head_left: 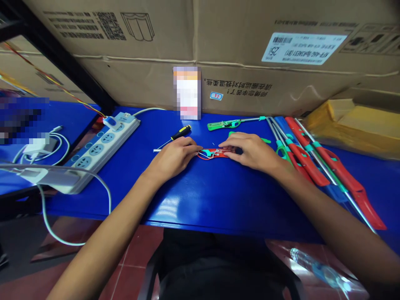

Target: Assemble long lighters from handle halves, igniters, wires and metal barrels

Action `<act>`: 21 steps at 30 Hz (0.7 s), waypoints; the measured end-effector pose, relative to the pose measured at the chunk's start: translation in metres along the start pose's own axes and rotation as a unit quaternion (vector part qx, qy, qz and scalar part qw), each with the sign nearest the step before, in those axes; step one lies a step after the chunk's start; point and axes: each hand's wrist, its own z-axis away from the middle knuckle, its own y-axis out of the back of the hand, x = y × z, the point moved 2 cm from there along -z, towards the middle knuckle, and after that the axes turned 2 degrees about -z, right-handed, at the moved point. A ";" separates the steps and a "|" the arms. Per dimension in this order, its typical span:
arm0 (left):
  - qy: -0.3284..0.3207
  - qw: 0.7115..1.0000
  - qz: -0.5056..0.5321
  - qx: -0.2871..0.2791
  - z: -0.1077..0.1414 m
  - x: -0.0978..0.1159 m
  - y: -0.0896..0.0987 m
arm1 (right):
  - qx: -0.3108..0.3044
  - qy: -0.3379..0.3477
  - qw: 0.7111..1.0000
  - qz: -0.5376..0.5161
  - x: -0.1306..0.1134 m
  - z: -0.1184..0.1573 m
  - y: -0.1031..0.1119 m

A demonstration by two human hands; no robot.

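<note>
An opened red lighter (215,153) lies on the blue table (187,196) with its turquoise part and thin wires exposed. My left hand (175,158) is closed on the lighter's left end, where a metal tube sticks out past the hand. At the right end of the lighter is my right hand (250,151), its thumb and fingertips bent around the red casing. A green piece (265,141) lies partly hidden behind the right hand. Beyond it rests an opened green lighter (223,124). A black and yellow screwdriver (181,132) lies just behind my left hand.
Several red, green and blue lighters (331,162) lie at the right. A white power strip (103,150) with cables stands at the left. A blurred phone-like object (188,93) leans on the large cardboard box (150,75). A yellow-taped carton (359,125) sits at the back right.
</note>
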 end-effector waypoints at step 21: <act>0.010 1.000 0.011 -0.001 -0.001 0.002 0.001 | -0.033 0.015 0.999 0.025 0.007 0.001 -0.003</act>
